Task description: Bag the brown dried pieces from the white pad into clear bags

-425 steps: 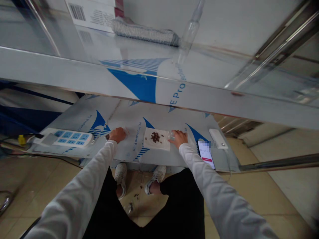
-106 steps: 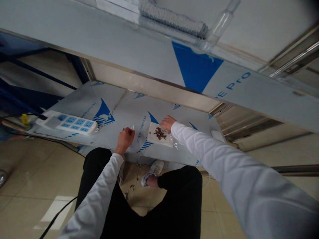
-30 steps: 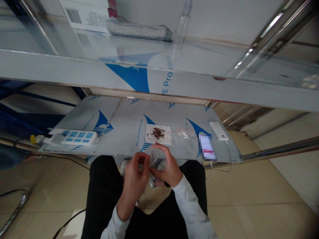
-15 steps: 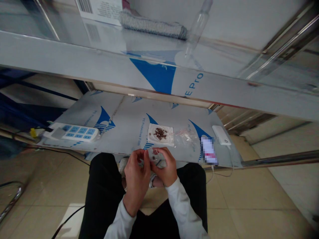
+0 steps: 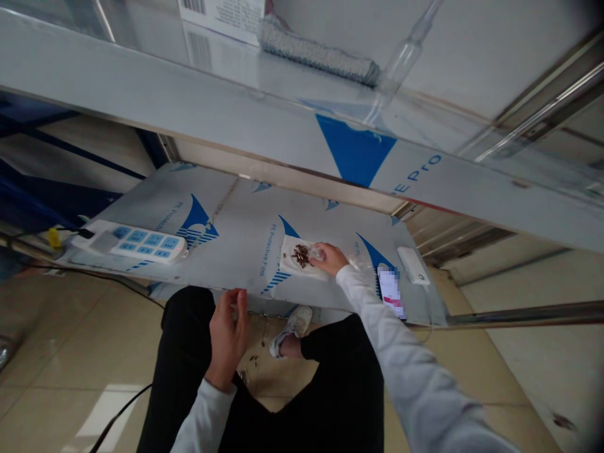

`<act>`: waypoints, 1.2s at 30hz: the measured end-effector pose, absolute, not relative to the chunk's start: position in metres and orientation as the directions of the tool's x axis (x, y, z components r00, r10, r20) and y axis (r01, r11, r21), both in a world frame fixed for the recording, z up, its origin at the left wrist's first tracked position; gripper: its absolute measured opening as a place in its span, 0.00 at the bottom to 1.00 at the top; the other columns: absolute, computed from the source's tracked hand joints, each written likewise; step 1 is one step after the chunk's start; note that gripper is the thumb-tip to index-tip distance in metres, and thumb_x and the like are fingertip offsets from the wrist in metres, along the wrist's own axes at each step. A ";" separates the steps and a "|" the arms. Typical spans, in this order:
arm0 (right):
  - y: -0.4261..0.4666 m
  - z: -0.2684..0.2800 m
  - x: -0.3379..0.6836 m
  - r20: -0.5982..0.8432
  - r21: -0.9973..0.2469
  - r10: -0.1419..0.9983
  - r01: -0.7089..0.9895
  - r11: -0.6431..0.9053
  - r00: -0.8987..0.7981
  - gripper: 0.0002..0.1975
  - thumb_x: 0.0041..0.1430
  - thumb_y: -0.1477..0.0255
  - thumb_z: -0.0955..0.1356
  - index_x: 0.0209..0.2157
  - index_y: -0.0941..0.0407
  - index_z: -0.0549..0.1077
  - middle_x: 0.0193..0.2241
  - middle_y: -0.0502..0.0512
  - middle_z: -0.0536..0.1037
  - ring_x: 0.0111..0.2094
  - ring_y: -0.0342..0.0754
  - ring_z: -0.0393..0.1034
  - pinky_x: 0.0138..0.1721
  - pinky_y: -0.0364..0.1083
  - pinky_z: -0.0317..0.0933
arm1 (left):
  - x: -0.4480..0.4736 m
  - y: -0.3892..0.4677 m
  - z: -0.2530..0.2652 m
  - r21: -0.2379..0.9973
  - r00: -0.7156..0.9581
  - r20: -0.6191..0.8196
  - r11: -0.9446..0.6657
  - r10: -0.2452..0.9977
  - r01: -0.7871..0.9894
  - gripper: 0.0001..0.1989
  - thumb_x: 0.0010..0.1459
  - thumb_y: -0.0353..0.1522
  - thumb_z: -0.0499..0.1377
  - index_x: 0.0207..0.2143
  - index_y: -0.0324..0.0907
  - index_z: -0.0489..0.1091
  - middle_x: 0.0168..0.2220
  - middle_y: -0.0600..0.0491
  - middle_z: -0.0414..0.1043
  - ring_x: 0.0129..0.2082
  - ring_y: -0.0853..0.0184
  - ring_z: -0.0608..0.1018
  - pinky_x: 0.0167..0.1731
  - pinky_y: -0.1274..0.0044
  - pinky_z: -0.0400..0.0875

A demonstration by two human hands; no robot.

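Observation:
My right hand (image 5: 329,258) reaches over the lower shelf to a pile of small brown pieces (image 5: 301,255). Its fingers are closed on a small clear plastic piece (image 5: 317,253), perhaps a little bag; its exact kind is unclear. The brown pieces, thin and short, lie on a white square sheet or packet (image 5: 289,262). Over my left thigh, my left hand (image 5: 229,333) is raised with its fingers half curled and the thumb a little apart. Nothing shows in it.
A white power strip (image 5: 146,245) with blue sockets lies at the shelf's left. Right of the pile are a phone (image 5: 391,290) and a white power bank (image 5: 413,265). The upper shelf (image 5: 264,119) overhangs, bearing a grey fuzzy roll (image 5: 321,53) and a clear bottle (image 5: 401,63).
Both hands were together over my lap, handling a small clear plastic piece. My right hand has moved forward to the brown pile with it; my left has drawn back to the left.

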State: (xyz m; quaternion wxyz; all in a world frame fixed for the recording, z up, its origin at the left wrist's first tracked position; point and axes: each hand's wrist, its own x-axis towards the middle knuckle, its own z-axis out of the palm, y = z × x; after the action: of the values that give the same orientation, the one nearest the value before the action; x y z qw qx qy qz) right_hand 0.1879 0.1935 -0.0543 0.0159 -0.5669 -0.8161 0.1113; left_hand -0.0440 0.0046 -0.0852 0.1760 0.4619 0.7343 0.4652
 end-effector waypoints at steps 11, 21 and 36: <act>0.237 -0.040 0.136 -0.422 0.303 0.760 0.713 0.632 -0.495 0.26 0.43 0.66 0.74 0.46 0.60 0.74 0.48 0.69 0.72 0.51 0.63 0.63 0.53 0.56 0.50 | -0.064 -0.001 -0.117 0.820 -0.528 0.098 0.233 0.844 0.523 0.16 0.62 0.42 0.49 0.37 0.41 0.68 0.34 0.47 0.74 0.35 0.61 0.77 0.34 0.72 0.71; 0.239 -0.040 0.121 -0.518 0.401 0.656 0.522 0.753 -0.549 0.19 0.46 0.72 0.73 0.43 0.60 0.76 0.45 0.65 0.76 0.49 0.59 0.66 0.51 0.55 0.52 | -0.066 -0.005 -0.127 0.841 -0.519 0.109 0.199 0.848 0.503 0.16 0.63 0.42 0.48 0.38 0.40 0.68 0.32 0.48 0.72 0.32 0.62 0.77 0.32 0.72 0.70; 0.224 -0.020 0.137 -0.404 0.383 0.724 0.615 0.689 -0.560 0.16 0.53 0.72 0.69 0.44 0.61 0.74 0.43 0.67 0.77 0.48 0.58 0.67 0.48 0.54 0.52 | -0.094 0.217 -0.131 0.496 -0.220 0.269 0.061 0.938 0.866 0.24 0.61 0.29 0.49 0.59 0.31 0.58 0.61 0.37 0.59 0.61 0.55 0.62 0.58 0.65 0.58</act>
State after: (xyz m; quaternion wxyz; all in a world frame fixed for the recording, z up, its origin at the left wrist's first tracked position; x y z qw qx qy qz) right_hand 0.1374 0.2243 -0.0195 -0.2735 -0.3813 -0.8774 -0.0995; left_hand -0.0937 0.2168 -0.1309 0.0620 0.6215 0.7257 0.2885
